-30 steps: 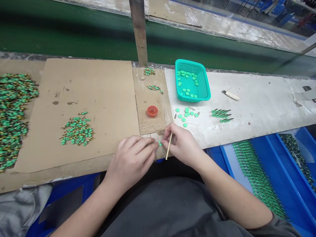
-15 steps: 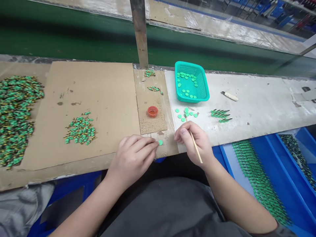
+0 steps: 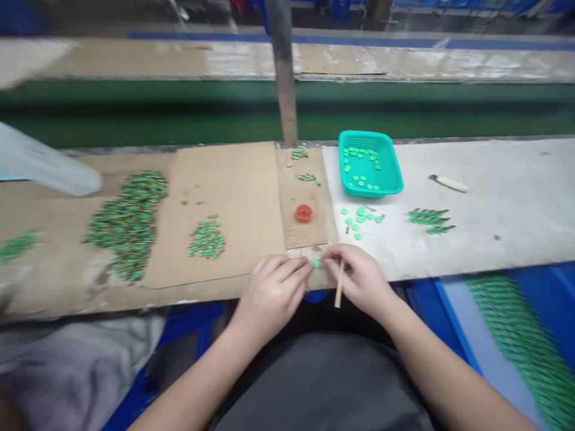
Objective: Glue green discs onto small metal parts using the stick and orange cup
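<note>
At the bench's front edge my left hand (image 3: 274, 290) is closed, its fingertips pinching a small round green disc (image 3: 317, 263). A thin wooden stick (image 3: 339, 290) is gripped in my right hand (image 3: 359, 276), its lower end sticking out below the fingers. The right fingertips are close beside the disc; the picture is blurred, so whether they touch it I cannot tell. Behind my hands stands a small red cup (image 3: 303, 214) on a cardboard piece. Several loose green discs (image 3: 360, 219) lie on the white sheet, in front of a turquoise basket (image 3: 396, 173) with more discs inside.
Left, on cardboard, lie a small pile (image 3: 206, 239) and a large pile (image 3: 130, 221) of green-and-brown pieces. Rows of assembled pieces (image 3: 429, 219) and a pale-handled knife (image 3: 449, 183) lie right. A metal post (image 3: 286, 90) stands behind. Blue trays (image 3: 449, 323) sit below.
The view has swung left and shows more of the bench there. My right hand has moved from the loose discs toward the disc at my left hand, tilting the stick more upright.
</note>
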Available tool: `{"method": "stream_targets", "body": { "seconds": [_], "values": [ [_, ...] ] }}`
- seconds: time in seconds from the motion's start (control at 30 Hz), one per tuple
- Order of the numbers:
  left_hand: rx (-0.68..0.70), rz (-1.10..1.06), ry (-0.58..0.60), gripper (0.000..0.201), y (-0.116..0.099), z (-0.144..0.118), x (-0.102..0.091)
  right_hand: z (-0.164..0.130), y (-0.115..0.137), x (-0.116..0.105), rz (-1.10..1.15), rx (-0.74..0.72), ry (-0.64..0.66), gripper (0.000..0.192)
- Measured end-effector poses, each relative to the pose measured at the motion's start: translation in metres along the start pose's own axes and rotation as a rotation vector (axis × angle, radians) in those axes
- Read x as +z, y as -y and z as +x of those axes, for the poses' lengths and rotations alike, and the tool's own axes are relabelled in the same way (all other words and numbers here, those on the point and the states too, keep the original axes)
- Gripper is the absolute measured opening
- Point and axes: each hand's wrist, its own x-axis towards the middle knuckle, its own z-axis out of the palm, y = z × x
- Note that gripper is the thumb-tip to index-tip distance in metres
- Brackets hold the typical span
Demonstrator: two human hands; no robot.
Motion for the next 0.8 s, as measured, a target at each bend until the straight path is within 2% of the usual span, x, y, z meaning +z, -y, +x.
{"method": "stream_targets", "body": {
  "seconds": [0.1,0.17,0.23,0.33,0.43,0.5,0.57,0.63,0.8],
  "values": [
    [-0.093,-0.011,0.002,0.017,0.007,-0.006,-0.008,-0.004,0.0,0.002,0.04,-0.004,-0.036,0.021],
    [-0.213,0.062,-0.02,0.021,0.026,-0.009,-0.022,-0.007,-0.003,0.004,0.045,-0.003,-0.069,0.023],
    [-0.383,0.159,-0.074,0.026,0.057,-0.009,-0.045,-0.011,-0.006,0.005,0.045,-0.005,-0.105,0.022],
    [-0.655,0.322,-0.136,0.029,0.119,0.001,-0.095,-0.014,-0.01,0.005,0.039,-0.024,-0.126,0.022],
    [-0.841,0.458,-0.088,0.028,0.175,0.019,-0.145,-0.014,-0.011,0.004,0.005,-0.072,-0.136,0.016],
    [-0.912,0.506,0.016,0.021,0.201,0.033,-0.165,-0.013,-0.011,0.004,-0.003,-0.087,-0.152,0.013],
    [-0.935,0.526,0.137,0.023,0.218,0.044,-0.173,-0.013,-0.012,0.004,0.004,-0.087,-0.152,0.013],
    [-0.937,0.536,0.238,0.033,0.229,0.053,-0.173,-0.013,-0.012,0.005,0.012,-0.085,-0.138,0.014],
    [-0.986,0.553,0.379,0.04,0.248,0.067,-0.163,-0.016,-0.015,0.007,-0.006,-0.105,-0.129,0.014]
  ]
}}
